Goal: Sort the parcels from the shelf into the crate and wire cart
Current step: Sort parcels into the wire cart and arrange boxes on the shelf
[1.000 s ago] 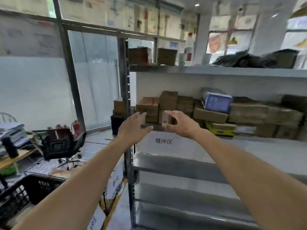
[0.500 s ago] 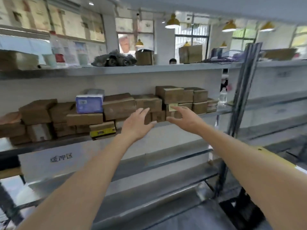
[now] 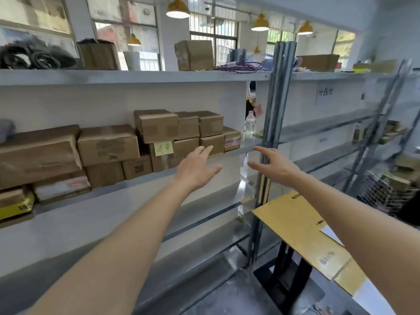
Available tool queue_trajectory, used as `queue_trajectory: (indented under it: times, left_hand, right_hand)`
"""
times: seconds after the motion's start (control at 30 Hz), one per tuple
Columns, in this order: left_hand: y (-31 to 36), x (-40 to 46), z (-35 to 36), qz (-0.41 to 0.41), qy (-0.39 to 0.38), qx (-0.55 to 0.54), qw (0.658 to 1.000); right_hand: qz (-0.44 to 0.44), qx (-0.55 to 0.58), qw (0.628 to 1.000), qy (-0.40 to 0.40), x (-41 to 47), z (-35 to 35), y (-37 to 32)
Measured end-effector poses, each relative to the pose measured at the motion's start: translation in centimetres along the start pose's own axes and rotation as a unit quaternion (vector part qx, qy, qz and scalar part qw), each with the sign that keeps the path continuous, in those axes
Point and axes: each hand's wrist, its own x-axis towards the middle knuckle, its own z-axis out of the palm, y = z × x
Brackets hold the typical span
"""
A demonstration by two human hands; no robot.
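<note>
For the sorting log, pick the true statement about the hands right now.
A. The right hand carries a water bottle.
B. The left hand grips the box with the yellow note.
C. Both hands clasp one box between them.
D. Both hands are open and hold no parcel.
D: the left hand and the right hand reach toward the shelf with fingers spread, and neither holds any of the cardboard parcels.

I am noting a water bottle (image 3: 250,122) standing beyond the fingers, yellow pendant lamps (image 3: 177,7) hanging overhead, and purple cables (image 3: 241,67) lying above.
</note>
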Motion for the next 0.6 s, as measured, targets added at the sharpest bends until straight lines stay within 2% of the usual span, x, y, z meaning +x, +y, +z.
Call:
queue_trajectory:
  times: [0.3,0.6]
  left_hand:
    - [0.9,16.2,8.7,-0.012,-0.010,-0.027,1.000]
    - [0.4,26.0,13.6,-0.040,0.005,-0.012,0.999]
  right_hand:
    - [-0.004,-0.006,1.000,-0.018,15.5,-0.5,7.6]
    - [-0.032,0.021,0.998,-0.051,28.4,1.6,13.0]
